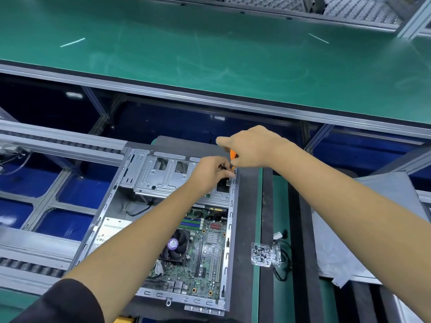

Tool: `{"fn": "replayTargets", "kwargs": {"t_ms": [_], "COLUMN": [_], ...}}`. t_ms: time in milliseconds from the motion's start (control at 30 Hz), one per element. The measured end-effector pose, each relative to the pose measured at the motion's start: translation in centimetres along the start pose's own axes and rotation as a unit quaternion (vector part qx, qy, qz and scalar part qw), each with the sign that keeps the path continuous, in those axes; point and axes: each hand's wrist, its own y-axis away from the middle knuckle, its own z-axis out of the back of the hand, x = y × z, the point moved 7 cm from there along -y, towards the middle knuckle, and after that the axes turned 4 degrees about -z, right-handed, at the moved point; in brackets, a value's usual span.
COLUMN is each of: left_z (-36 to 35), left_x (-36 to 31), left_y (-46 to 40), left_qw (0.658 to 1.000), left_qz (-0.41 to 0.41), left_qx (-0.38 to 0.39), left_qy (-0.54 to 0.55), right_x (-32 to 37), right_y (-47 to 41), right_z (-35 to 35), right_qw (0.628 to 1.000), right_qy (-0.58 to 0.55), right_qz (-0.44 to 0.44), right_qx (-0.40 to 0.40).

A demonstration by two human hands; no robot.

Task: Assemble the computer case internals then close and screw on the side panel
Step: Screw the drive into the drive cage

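An open computer case (229, 226) lies on its side before me, its motherboard (205, 250) and CPU fan (175, 247) showing. A metal drive cage (158, 173) fills the far end. My right hand (251, 146) grips an orange-handled screwdriver (233, 157), pointed down at the cage's far right corner. My left hand (211, 170) pinches the screwdriver's dark shaft just below the handle, close to the case wall. The tip and any screw are hidden by my fingers. The grey side panel (373, 229) lies flat to the right of the case.
A clear plastic box of small screws (264, 254) sits right of the case, beside a black cable (285, 259). A green workbench (210, 47) stretches across the back. Metal conveyor rails (46, 141) run at the left.
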Motion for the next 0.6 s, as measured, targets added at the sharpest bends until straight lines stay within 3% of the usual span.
{"fn": "replayTargets", "kwargs": {"t_ms": [100, 333, 600], "left_z": [0.1, -0.3, 0.2], "left_x": [0.1, 0.9, 1.3], "left_y": [0.1, 0.1, 0.2], "left_qw": [1.000, 1.000, 1.000], "left_qz": [-0.018, -0.005, -0.001], "left_qx": [-0.007, -0.010, -0.007], "left_qy": [-0.013, -0.020, 0.022], "right_x": [0.5, 0.3, 1.2], "right_y": [-0.1, -0.9, -1.0], "right_z": [0.1, -0.1, 0.1], "right_qw": [1.000, 0.999, 0.999], "right_qy": [0.000, 0.008, 0.015], "right_qz": [0.025, -0.032, 0.041], "right_qx": [-0.009, 0.006, -0.001]}}
